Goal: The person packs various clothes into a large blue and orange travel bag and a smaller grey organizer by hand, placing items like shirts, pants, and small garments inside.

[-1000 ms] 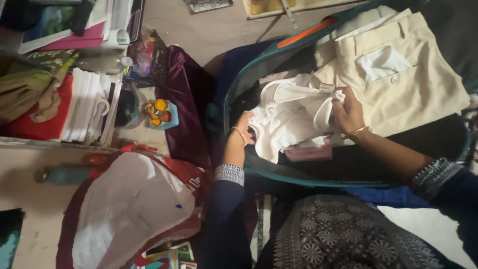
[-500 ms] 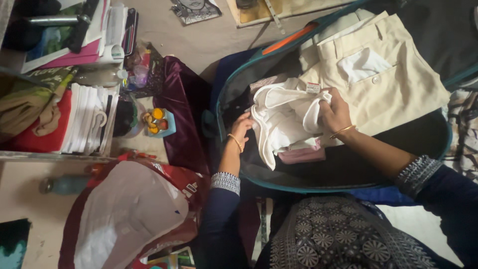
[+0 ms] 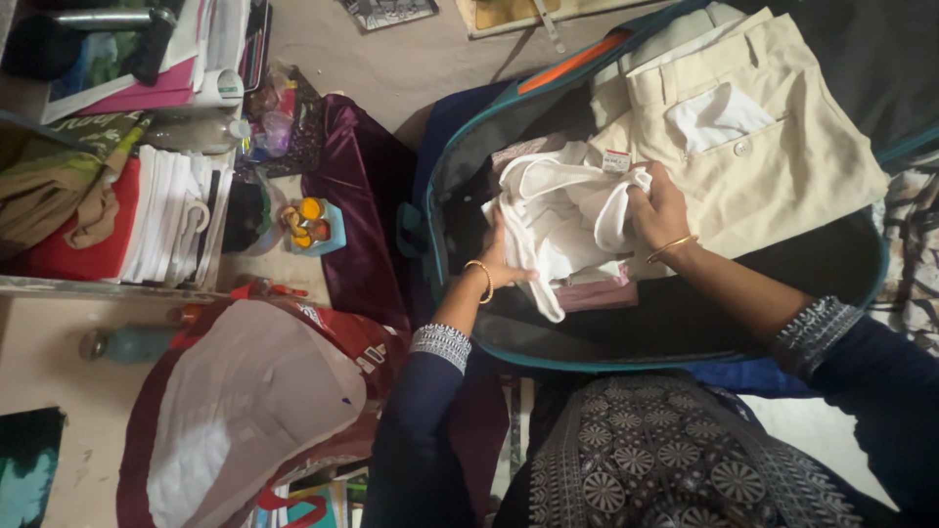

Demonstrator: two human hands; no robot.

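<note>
A crumpled white garment (image 3: pixel 562 220) lies inside the open teal-rimmed suitcase (image 3: pixel 636 360), just left of the folded beige trousers (image 3: pixel 782 166), its long axis running from the tagged end at upper right down to a loose tail at lower left. The right hand (image 3: pixel 660 207), wrist bent and palm down, has its grip closed on the garment's upper right edge. The left hand (image 3: pixel 499 259) reaches in from below, fingers tucked under the cloth's left side, holding it.

Soft white cotton garment (image 3: pixel 572 220), plain; folded cream trousers (image 3: pixel 773 156), plain; teal-rimmed fabric suitcase (image 3: pixel 460 147), black lining, orange trim; dark maroon velvet cloth (image 3: pixel 357 205); navy sleeves (image 3: pixel 421 430), silver-patterned cuffs.
</note>
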